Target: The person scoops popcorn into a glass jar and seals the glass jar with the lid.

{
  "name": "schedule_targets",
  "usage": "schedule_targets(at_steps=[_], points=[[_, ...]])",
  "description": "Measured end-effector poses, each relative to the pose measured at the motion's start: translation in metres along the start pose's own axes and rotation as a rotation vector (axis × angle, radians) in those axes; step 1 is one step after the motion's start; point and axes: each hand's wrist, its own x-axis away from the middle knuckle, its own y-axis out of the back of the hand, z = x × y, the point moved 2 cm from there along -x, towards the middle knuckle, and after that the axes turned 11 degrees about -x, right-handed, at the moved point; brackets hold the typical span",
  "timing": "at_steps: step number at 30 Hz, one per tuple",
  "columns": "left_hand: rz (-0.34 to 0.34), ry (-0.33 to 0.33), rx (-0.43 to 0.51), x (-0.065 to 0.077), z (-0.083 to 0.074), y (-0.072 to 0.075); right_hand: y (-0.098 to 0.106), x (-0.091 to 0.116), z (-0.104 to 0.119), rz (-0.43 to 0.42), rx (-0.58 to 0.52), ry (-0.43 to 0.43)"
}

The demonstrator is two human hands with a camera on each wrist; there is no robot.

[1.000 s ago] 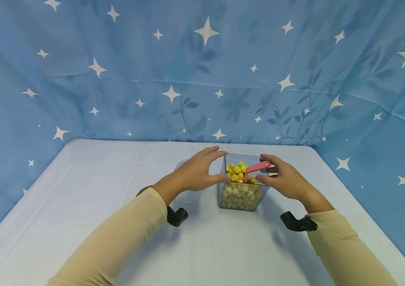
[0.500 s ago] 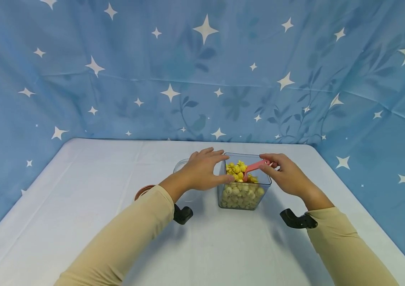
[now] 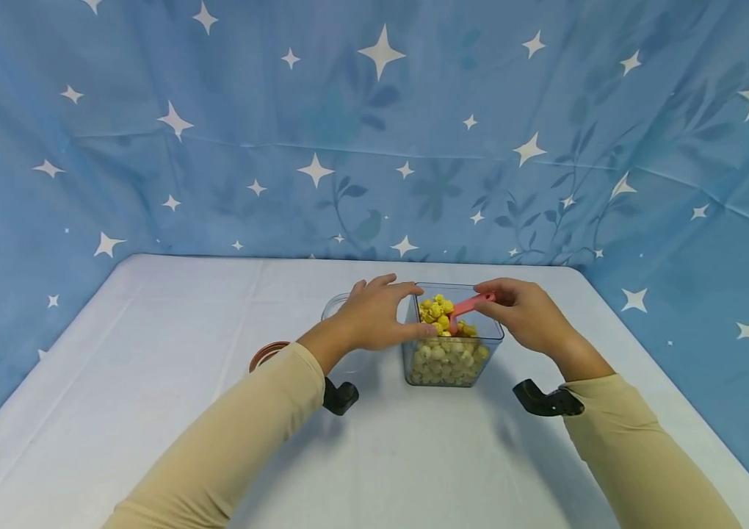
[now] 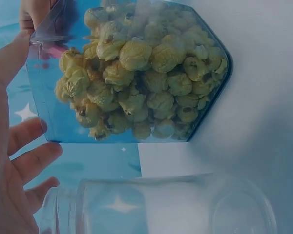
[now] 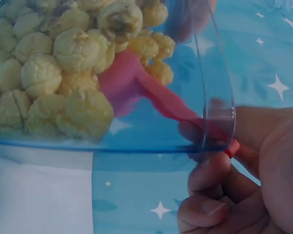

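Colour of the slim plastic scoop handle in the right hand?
Pinkish red; the slim plastic scoop handle shows best in the head view.

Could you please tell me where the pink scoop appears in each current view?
Head: the pink scoop is right of centre, its handle in the right hand.
Left wrist: only a bit of the pink scoop shows, at the upper left.
Right wrist: the pink scoop slants from the middle down toward the right.
Shared landmark: the clear box of popcorn.

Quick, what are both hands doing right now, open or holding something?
Left hand: open, touching the clear box.
Right hand: holding the pink scoop by its handle.
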Motion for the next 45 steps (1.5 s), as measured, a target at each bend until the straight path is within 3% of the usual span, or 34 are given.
schedule_targets(at_steps=[7,18,45], points=[[-0.022,-0.021,0.006,0.0,-0.001,-0.002,0.001,0.001,-0.002,-0.048,0.019,-0.05],[0.0,-0.016,-0.038,-0.001,0.001,-0.003,0.009,0.004,-0.009,-0.108,-0.072,-0.114],[0.03,0.011,-0.016,-0.002,0.001,-0.001,0.024,0.015,-0.033,-0.219,-0.277,-0.216]])
